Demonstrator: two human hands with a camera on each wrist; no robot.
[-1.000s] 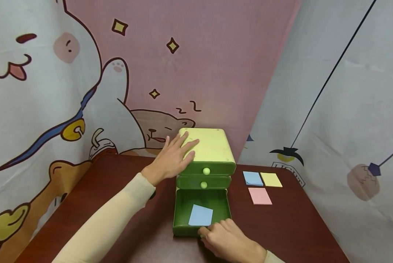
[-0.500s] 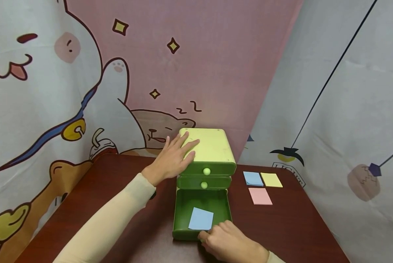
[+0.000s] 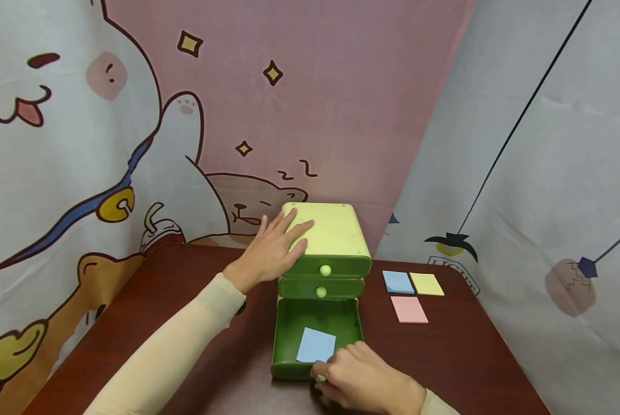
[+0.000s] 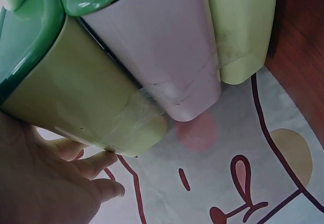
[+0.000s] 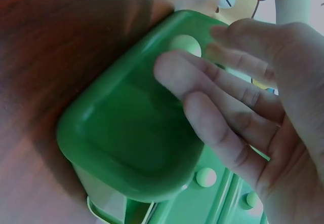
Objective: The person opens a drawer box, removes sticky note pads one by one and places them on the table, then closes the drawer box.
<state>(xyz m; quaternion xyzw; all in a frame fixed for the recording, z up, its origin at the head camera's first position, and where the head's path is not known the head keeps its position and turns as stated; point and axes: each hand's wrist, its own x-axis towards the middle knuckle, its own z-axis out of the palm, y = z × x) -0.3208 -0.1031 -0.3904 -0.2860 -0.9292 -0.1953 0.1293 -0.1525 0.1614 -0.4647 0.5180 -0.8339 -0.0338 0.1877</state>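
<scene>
A small drawer cabinet (image 3: 336, 227) with a pale yellow top and green drawer fronts stands on the table. Its bottom drawer (image 3: 317, 314) is pulled out, with a blue sticky note (image 3: 316, 346) lying inside near the front. My left hand (image 3: 268, 253) rests on the cabinet's top left edge, fingers spread. At the drawer front, my right hand (image 3: 364, 374) is beside the round light-green knob (image 5: 186, 45). In the right wrist view its fingers (image 5: 217, 127) are loosely bent around the knob's side, and the thumb stands apart from it.
Right of the cabinet lie a blue sticky note pad (image 3: 398, 282), a yellow pad (image 3: 427, 284) and a pink pad (image 3: 409, 309). Two upper drawers with round knobs (image 3: 325, 270) are closed. A cartoon-printed cloth (image 3: 341, 104) hangs behind the dark red table (image 3: 185, 288).
The bottom drawer has come out slightly further toward me, and the blue note inside moved with it. My right fingers have loosened from the knob, which now shows. The left hand stays put.
</scene>
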